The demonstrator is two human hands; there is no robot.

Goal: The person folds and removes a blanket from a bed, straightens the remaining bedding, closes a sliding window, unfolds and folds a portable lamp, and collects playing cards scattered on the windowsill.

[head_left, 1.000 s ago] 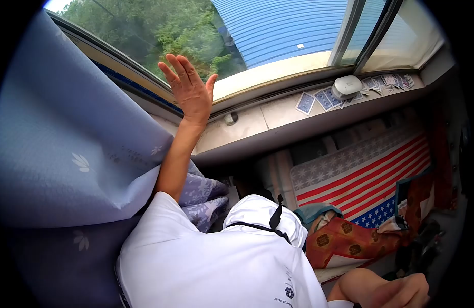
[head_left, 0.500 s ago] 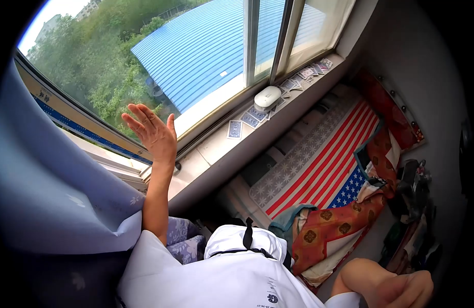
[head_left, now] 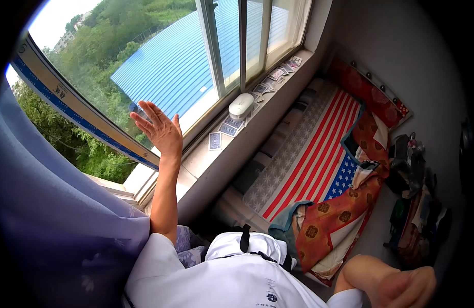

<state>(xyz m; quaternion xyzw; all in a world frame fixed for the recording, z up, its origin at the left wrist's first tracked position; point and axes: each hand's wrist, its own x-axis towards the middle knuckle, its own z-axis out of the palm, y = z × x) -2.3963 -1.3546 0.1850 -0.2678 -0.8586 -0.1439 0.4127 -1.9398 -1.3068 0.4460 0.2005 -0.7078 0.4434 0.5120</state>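
My left hand [head_left: 161,132] is raised at the window with its fingers stretched and palm toward the glass. It lies against the sliding window pane [head_left: 111,84], near the beige-and-blue taped edge [head_left: 85,110] of its frame; it holds nothing. A strip of greenery shows between that edge and the blue curtain [head_left: 57,205]. My right hand [head_left: 407,288] is low at the right, its fingers curled in and somewhat blurred, with nothing visible in it.
On the windowsill [head_left: 196,161] lie several playing cards [head_left: 215,140] and a white rounded case [head_left: 241,106]. Below is a bed with a flag-patterned mat [head_left: 303,159] and a crumpled orange quilt [head_left: 329,215]. Dark items [head_left: 411,190] are at the right.
The window pane has slid right toward the cards, my left hand moving with it. The gap beside the curtain is wider. The view has turned slightly; my right hand stays low.
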